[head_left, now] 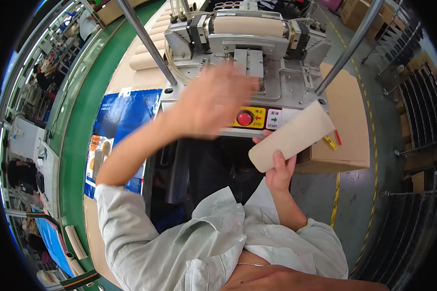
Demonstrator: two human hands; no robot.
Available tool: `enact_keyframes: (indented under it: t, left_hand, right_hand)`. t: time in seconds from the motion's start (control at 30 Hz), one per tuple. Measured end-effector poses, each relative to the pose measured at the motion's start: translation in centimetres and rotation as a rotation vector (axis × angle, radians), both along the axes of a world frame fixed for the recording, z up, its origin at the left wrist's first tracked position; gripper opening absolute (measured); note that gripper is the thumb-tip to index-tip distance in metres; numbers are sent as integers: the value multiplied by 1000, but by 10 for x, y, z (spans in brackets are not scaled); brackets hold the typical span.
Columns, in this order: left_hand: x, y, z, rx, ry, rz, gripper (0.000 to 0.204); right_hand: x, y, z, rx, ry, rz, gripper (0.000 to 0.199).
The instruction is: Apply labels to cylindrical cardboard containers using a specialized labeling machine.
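My right hand (280, 172) grips a smooth beige tube-like housing (296, 136) by its lower end. The piece tilts up to the right, in front of the machine's right corner. Smeared by motion, my left hand (213, 99) hangs over the front of the metal machine (277, 89), above and left of a red stop button (244, 118). Its fingers are too blurred to read. Between two end clamps at the back of the machine lies another beige tube-like housing (247, 26). A white start panel (274, 119) sits right of the red button.
Steel posts (148, 43) rise on both sides of the machine. A blue printed sheet (126, 121) and several beige housings (148, 60) lie on the left bench. At the right is a cardboard box (347, 126) with a yellow tool (330, 142) on it. Black racks (415, 106) stand farther right.
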State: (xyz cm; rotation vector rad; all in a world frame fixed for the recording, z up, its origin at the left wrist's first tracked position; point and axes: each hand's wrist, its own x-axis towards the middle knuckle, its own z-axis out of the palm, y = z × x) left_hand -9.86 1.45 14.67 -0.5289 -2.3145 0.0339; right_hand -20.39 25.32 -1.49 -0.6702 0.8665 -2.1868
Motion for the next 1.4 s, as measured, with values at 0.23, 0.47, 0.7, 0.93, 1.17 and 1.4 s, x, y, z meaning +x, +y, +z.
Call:
enact_keyframes:
  t: [0.23,0.47,0.7,0.93,1.17,1.4]
  left_hand:
    - [-143,-147,60,249,-636,514,57]
    - [-129,-137,46,83,-270,522,68]
    - [25,-12,19,0,-64,349,79]
    - [102,27,-138,262,-734,-19,58]
    - [100,7,-163,240,-828,38,51]
    - [104,-2,-167,269,-861,55,53]
  right_hand:
    - [-34,27,2,-60,-17,2,79]
    - [-76,34,-28,-85,-44,14,92]
    - [-150,10,61,162,494,-247,74]
    - [-141,-115,202,365,1746,-550,70]
    - [-168,-217,223,600,2056,-344,65]
    - [-202,-269,207,669,2061,-2,66]
